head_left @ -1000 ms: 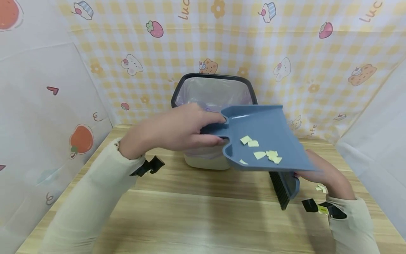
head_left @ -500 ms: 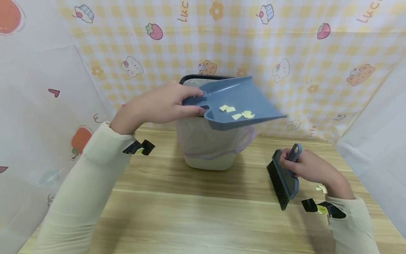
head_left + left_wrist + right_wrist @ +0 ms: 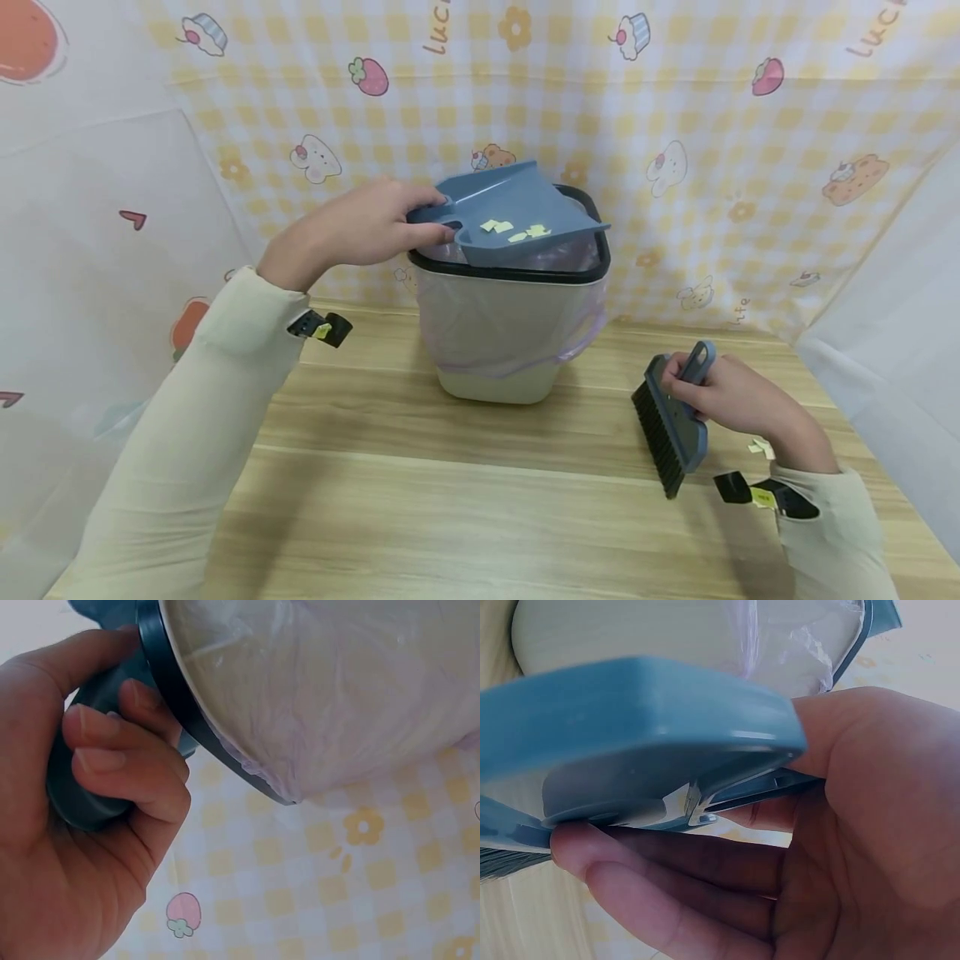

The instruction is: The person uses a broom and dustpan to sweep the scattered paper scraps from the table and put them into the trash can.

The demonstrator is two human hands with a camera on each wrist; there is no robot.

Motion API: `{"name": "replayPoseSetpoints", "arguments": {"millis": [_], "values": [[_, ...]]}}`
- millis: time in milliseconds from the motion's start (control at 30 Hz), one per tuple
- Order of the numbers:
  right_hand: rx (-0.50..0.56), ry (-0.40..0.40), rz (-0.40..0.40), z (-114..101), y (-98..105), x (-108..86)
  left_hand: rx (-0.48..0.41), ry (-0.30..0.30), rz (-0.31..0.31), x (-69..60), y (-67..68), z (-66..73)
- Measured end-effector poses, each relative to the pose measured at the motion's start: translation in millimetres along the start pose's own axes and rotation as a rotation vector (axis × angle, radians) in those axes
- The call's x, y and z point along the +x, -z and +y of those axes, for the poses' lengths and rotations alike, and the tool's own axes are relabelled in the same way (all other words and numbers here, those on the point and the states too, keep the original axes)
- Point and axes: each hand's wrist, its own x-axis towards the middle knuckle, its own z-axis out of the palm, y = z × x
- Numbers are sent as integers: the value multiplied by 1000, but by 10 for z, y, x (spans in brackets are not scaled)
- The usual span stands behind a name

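Gripping the pan (image 3: 517,200), your left hand (image 3: 371,223) held its scraps (image 3: 536,230) over the bin (image 3: 495,325), presumably so spills would land inside. Your right hand (image 3: 738,402) held the brush (image 3: 682,437) aside, seemingly for clearance.

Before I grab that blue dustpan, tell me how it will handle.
The dustpan is probably stiff, as it shows no sag. Its thin walls suggest it is light for its size. The paper scraps on its smooth face seem loose and could slide if it tilts.
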Motion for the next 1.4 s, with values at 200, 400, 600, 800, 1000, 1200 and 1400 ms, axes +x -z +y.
{"name": "replayPoseSetpoints", "arguments": {"millis": [200, 400, 600, 800, 1000, 1200, 1400], "values": [[2, -10, 6, 10, -4, -4, 69, 18, 22, 46, -14, -25], [6, -6, 0, 10, -4, 4, 185, 3, 78, 85, -56, -36], [0, 1, 3, 7, -8, 3, 376, -80, 171, 74, -118, 22], [-5, 9, 8, 21, -11, 2, 789, -335, 386, 14, -204, 125], [-9, 9, 9, 27, -12, 5, 880, -448, 476, 43, -250, 198], [-28, 12, 7, 17, -10, -6, 833, -470, 535, 60, -222, 227], [-28, 26, 8, 15, -6, -11, 761, -433, 591, 4, -194, 215]]}}
